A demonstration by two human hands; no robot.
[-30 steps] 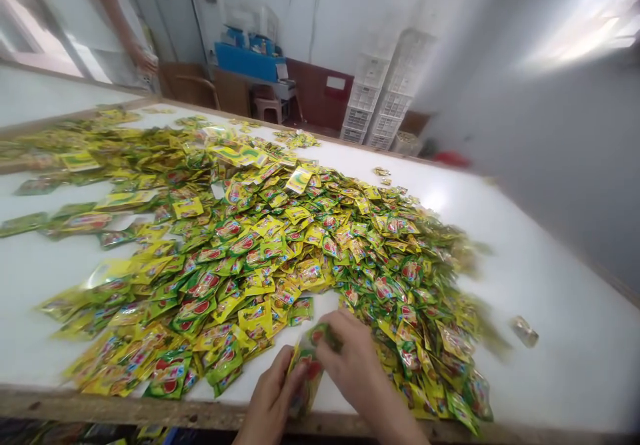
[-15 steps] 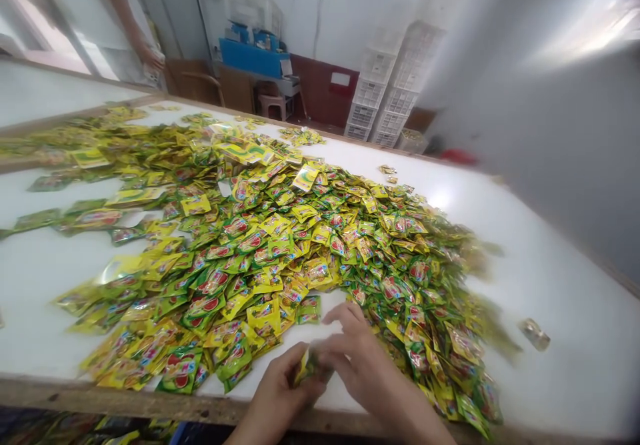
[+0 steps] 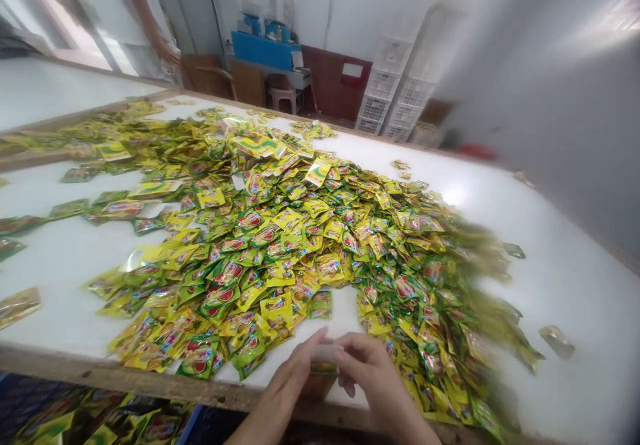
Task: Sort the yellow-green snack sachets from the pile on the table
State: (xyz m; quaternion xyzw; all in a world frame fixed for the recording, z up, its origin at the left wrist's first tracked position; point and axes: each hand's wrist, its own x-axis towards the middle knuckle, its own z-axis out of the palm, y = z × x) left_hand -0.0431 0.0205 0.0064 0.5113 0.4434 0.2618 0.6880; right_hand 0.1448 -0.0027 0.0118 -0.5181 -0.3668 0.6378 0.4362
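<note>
My left hand [image 3: 293,378] and my right hand [image 3: 370,373] meet at the near table edge, their fingers pinching a small stack of foil sachets [image 3: 323,362] between them. The stack is partly hidden by my fingers. Just beyond my hands spreads a large loose heap of yellow-green sachets with red printing [image 3: 300,251], its nearest pieces almost touching my right hand. A single sachet [image 3: 557,341] lies apart at the right.
The heap covers most of a white table top [image 3: 560,298] with a wooden edge [image 3: 125,377]. Below that edge is a container of sachets [image 3: 100,418]. At the far end stand a person's hand [image 3: 167,51], stacked white crates [image 3: 390,75] and a blue box [image 3: 265,50].
The sachets between my hands have drawn together from a loose fan into a neat stack. My view has turned, shifting the whole table to the right and lower in the picture.
</note>
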